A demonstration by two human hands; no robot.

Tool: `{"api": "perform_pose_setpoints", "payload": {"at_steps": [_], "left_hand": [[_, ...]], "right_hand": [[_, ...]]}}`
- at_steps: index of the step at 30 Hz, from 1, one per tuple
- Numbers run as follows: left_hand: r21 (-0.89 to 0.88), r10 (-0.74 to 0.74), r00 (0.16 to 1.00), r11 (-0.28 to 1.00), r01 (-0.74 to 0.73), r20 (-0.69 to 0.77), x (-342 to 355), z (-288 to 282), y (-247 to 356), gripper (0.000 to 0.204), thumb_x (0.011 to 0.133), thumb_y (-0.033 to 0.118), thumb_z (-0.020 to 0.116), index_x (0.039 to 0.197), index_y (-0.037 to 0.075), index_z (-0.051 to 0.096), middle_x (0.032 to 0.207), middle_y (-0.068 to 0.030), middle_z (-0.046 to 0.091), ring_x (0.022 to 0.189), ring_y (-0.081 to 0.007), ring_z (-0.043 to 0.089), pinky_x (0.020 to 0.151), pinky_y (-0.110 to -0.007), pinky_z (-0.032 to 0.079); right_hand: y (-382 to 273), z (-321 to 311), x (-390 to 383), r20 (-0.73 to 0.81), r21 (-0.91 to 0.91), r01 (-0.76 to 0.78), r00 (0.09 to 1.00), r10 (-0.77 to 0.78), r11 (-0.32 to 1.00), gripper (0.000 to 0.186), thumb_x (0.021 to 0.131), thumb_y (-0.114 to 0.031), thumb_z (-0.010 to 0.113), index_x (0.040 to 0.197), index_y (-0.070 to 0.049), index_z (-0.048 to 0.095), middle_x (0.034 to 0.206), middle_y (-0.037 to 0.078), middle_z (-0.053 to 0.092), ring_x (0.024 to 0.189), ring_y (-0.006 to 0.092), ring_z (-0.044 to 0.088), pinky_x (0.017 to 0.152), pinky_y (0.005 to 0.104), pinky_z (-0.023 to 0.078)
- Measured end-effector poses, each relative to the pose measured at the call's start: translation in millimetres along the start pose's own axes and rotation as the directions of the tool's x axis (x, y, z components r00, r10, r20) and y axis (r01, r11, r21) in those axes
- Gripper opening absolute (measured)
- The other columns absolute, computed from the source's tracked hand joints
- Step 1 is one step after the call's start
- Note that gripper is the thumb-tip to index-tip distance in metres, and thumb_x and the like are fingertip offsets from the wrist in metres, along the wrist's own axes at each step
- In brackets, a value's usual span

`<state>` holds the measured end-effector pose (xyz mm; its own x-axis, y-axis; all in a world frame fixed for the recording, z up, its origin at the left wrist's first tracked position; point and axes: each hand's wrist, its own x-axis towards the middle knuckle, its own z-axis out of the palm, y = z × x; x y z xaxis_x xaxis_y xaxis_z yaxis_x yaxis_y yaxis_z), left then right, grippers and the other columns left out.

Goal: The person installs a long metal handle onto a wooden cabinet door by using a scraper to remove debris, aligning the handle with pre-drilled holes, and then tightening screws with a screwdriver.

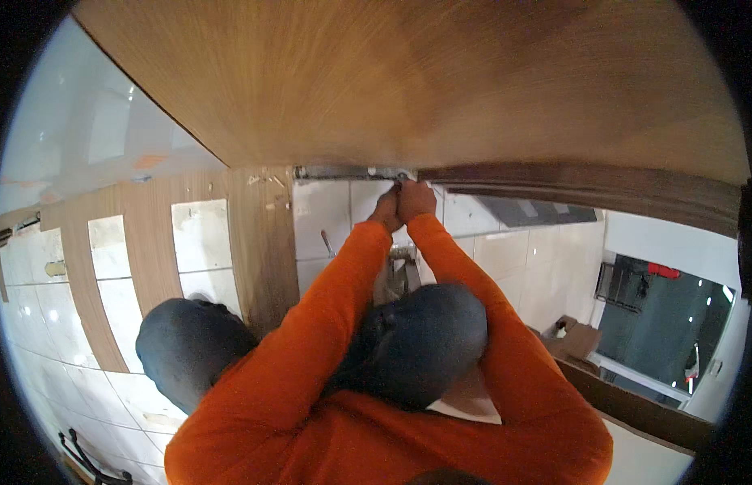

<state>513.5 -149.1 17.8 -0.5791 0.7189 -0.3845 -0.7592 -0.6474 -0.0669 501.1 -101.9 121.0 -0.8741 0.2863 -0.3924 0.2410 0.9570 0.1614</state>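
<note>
My left hand (386, 209) and my right hand (417, 200) are side by side in front of me, touching, at the lower edge of a large wooden panel (408, 89). Both have their fingers closed. A small grey metal part (403, 175) shows just beyond the fingertips, but what they grip is too small and hidden to name. Along the panel's edge, left of my hands, runs a narrow dark strip (331, 172). A thin tool with a reddish-brown end (327, 241) lies on the white tiles, left of my left forearm.
Wood-coloured boards (263, 242) cross the tiles at left. My bent knees (424, 339) are between and beside my arms. Dark wooden edging (586, 190) extends rightward. A brown box (576, 339) stands at right, near a dark opening (659, 323). Black curved bars (89, 461) lie lower left.
</note>
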Motion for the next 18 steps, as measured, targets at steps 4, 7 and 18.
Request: {"api": "perform_pose_setpoints", "payload": {"at_steps": [4,7,18], "left_hand": [[0.407,-0.176,0.966,0.881,0.241,-0.191,-46,19,-19,0.065,0.097,0.054,0.049,0.14,0.005,0.042,0.121,-0.0142,0.061,0.109,-0.0297,0.06,0.093,-0.047,0.05],[0.589,-0.235,0.955,0.752,0.295,-0.179,-74,6,-17,0.057,0.098,0.051,0.05,0.135,0.007,0.046,0.122,-0.0143,0.061,0.107,-0.0278,0.059,0.093,-0.044,0.049],[0.862,-0.08,0.984,0.475,0.176,-0.156,-98,-23,-27,0.053,0.096,0.048,0.053,0.125,0.005,0.057,0.109,-0.0139,0.068,0.094,-0.0264,0.065,0.084,-0.039,0.05]], "right_hand": [[45,-5,-1,-0.026,0.072,-0.091,0.995,0.093,0.993,0.053,0.085,-0.05,0.065,0.107,-0.001,0.066,0.111,0.029,0.064,0.106,0.0427,0.063,0.091,0.0517,0.051],[66,-16,10,-0.025,0.089,-0.184,0.982,0.187,0.979,0.072,0.08,-0.058,0.067,0.125,-0.002,0.056,0.123,0.027,0.06,0.112,0.0419,0.06,0.094,0.0504,0.05],[70,-23,15,-0.005,-0.053,-0.23,0.973,0.23,0.972,0.052,0.081,-0.044,0.07,0.115,-0.006,0.062,0.117,0.021,0.064,0.108,0.0388,0.063,0.091,0.049,0.052]]}}
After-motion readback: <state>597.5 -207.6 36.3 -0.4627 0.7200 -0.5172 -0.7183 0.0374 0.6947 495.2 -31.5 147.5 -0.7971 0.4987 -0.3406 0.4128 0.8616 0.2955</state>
